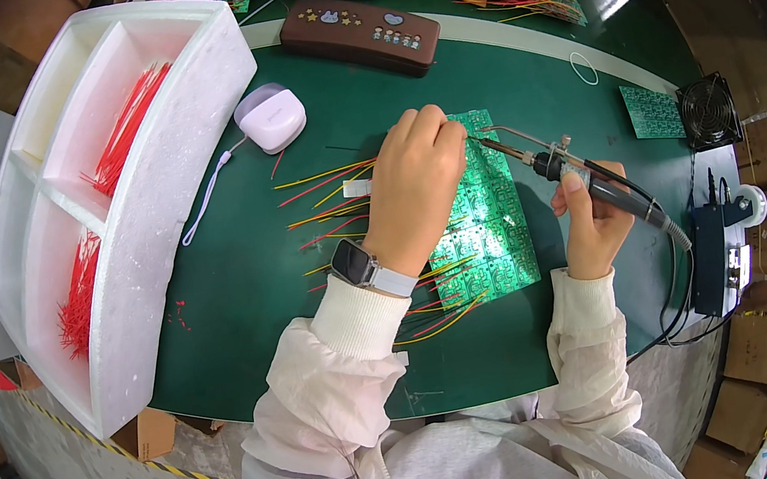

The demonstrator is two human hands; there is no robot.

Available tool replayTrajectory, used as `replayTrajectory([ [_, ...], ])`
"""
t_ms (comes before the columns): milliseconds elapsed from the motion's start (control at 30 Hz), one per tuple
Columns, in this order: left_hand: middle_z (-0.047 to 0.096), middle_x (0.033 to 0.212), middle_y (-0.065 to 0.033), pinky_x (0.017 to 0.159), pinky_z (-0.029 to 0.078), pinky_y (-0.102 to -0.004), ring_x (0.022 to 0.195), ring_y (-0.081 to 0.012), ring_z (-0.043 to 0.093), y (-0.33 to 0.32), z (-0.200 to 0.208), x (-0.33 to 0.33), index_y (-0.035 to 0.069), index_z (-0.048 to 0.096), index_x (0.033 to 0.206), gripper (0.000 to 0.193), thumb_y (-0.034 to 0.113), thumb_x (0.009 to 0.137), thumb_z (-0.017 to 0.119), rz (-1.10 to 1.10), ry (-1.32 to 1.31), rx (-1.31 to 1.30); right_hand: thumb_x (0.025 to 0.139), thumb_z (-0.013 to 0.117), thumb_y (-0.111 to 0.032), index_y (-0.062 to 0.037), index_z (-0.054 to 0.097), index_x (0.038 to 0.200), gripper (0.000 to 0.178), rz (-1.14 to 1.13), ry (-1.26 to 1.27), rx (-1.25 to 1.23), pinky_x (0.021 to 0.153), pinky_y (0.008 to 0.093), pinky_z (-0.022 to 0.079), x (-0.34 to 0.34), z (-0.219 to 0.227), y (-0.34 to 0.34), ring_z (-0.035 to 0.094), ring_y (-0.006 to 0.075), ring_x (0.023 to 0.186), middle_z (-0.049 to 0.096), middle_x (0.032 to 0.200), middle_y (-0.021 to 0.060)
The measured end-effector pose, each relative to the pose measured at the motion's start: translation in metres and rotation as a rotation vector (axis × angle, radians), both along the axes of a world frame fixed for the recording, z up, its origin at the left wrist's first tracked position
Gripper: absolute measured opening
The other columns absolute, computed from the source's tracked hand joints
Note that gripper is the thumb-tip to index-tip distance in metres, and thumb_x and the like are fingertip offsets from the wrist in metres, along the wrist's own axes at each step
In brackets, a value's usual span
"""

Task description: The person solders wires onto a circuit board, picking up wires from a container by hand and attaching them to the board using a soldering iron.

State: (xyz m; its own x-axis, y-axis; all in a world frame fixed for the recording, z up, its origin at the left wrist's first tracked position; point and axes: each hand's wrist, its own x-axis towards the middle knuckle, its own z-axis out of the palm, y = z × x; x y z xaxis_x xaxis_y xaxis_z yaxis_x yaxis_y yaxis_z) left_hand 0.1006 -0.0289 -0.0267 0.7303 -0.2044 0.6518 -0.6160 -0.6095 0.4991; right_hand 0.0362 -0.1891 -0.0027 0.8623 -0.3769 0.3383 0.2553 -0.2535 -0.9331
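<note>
On green mat, one circuit panel (487, 222), one soldering iron (587, 180), two hands (415, 183).

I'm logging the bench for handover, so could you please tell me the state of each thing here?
Left hand: pinched shut on a wire over the green circuit board panel.
Right hand: gripping the soldering iron, tip at the board.
White foam tray: open, holding red wires.
Brown pencil case: closed.
</note>
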Motion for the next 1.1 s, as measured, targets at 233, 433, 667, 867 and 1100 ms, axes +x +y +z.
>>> replayTrajectory([
  [233,0.046,0.072,-0.0062,0.059,0.042,-0.0331,0.069,-0.0229,0.049,0.000,0.000,0.000,0.003,0.052,0.073,0.015,-0.002,0.063,0.061,-0.012,0.049,-0.049,0.075,0.060,-0.008,0.0013,0.048,0.081,0.016,0.002,0.048,0.007,0.047,0.0193,0.042,0.000,0.002,-0.002,0.050,0.0082,0.053,0.050,0.067,0.0047],
  [433,0.046,0.072,-0.0060,0.061,0.041,-0.0335,0.069,-0.0230,0.048,0.002,0.001,0.001,0.003,0.052,0.073,0.014,-0.002,0.063,0.061,0.003,0.038,-0.025,0.077,0.056,-0.006,0.0009,0.047,0.083,0.012,-0.089,-0.082,0.147,0.046,0.0211,0.040,0.006,0.002,-0.003,0.048,0.0103,0.051,0.050,0.062,0.0061],
  [667,0.046,0.072,-0.0054,0.062,0.041,-0.0327,0.069,-0.0221,0.048,0.000,0.000,0.001,0.004,0.052,0.071,0.013,-0.001,0.063,0.061,0.006,0.006,-0.008,0.080,0.056,-0.013,-0.0009,0.050,0.088,0.016,-0.173,-0.160,0.232,0.051,0.0204,0.031,0.010,0.006,-0.012,0.043,0.0080,0.058,0.050,0.066,0.0034],
  [867,0.046,0.071,-0.0043,0.061,0.039,-0.0317,0.069,-0.0210,0.048,0.001,-0.005,0.003,0.005,0.052,0.070,0.012,0.001,0.064,0.062,0.033,-0.058,0.018,0.082,0.055,-0.014,-0.0016,0.053,0.091,0.015,-0.255,-0.168,0.229,0.053,0.0216,0.030,0.012,0.000,-0.004,0.039,0.0070,0.059,0.046,0.066,0.0004],
  [1100,0.045,0.069,-0.0024,0.062,0.035,-0.0305,0.068,-0.0183,0.046,0.004,0.000,0.000,0.007,0.052,0.068,0.009,0.007,0.067,0.061,0.095,-0.114,0.166,0.082,0.056,-0.016,0.0001,0.049,0.099,0.024,-0.254,-0.133,0.061,0.050,0.0188,0.033,0.009,-0.012,-0.008,0.041,0.0058,0.058,0.049,0.070,0.0008],
])
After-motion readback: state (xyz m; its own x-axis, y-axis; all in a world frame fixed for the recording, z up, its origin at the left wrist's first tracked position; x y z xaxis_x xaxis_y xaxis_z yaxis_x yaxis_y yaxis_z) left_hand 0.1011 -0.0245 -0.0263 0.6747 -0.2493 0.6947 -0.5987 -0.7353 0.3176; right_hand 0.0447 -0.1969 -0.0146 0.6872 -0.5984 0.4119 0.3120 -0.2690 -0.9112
